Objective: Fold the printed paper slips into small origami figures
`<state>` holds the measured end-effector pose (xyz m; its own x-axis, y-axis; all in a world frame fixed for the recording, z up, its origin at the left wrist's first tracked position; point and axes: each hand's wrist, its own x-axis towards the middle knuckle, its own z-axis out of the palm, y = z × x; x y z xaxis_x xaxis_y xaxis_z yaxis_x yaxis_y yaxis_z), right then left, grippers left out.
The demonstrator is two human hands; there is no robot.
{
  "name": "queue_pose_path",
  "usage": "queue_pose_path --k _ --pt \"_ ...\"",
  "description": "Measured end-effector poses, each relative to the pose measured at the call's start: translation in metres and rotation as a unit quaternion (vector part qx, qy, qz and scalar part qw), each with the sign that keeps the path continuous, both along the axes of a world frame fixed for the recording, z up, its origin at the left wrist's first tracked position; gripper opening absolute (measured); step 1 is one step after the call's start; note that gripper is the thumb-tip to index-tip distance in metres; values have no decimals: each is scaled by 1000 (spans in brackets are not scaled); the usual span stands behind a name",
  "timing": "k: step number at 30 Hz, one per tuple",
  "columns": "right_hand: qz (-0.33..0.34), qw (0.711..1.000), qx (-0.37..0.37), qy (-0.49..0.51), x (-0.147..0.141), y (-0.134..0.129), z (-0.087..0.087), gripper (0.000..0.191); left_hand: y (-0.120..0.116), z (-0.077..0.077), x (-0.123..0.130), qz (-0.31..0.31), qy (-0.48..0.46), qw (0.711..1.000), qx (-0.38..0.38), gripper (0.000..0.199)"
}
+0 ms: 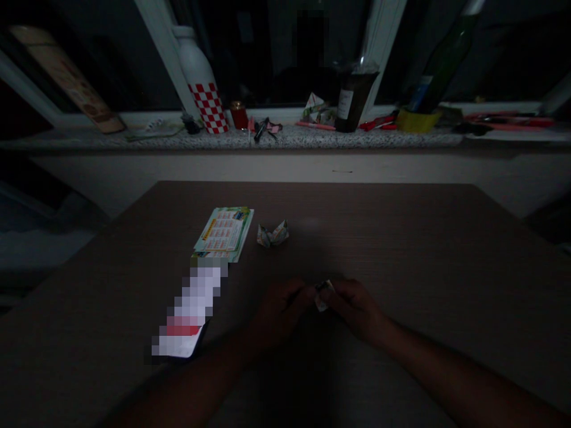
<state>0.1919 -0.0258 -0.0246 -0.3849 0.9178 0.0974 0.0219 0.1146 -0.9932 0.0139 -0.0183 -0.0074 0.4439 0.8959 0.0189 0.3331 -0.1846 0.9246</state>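
Observation:
Between both hands is a small folded piece of printed paper, pale with dark marks. My left hand pinches its left side, fingers closed. On the other side my right hand grips it between thumb and fingers. The dim light hides the exact folds. Just beyond my hands, a folded paper figure with two raised points stands on the table. To its left lies a stack of printed calendar sheets.
A phone-like device with a bright, blurred screen lies left of my left arm on the brown table. Behind, a granite sill carries a red-and-white checked bottle, a dark cup, a green bottle and small items.

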Motion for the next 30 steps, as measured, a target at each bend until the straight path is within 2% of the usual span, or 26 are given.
queue_pose_path --k 8,14,16,30 --pt "21 999 19 -14 2 -1 0 39 1 -1 -1 -25 -5 999 25 30" --pt "14 999 23 -47 2 -1 -3 41 0 -1 -3 -105 11 994 38 31" --pt "8 998 18 -52 1 -1 -2 42 -1 0 -2 -112 12 993 40 31" --pt "-17 992 43 -115 0 -1 -1 36 -1 -4 -1 -59 40 997 35 28"
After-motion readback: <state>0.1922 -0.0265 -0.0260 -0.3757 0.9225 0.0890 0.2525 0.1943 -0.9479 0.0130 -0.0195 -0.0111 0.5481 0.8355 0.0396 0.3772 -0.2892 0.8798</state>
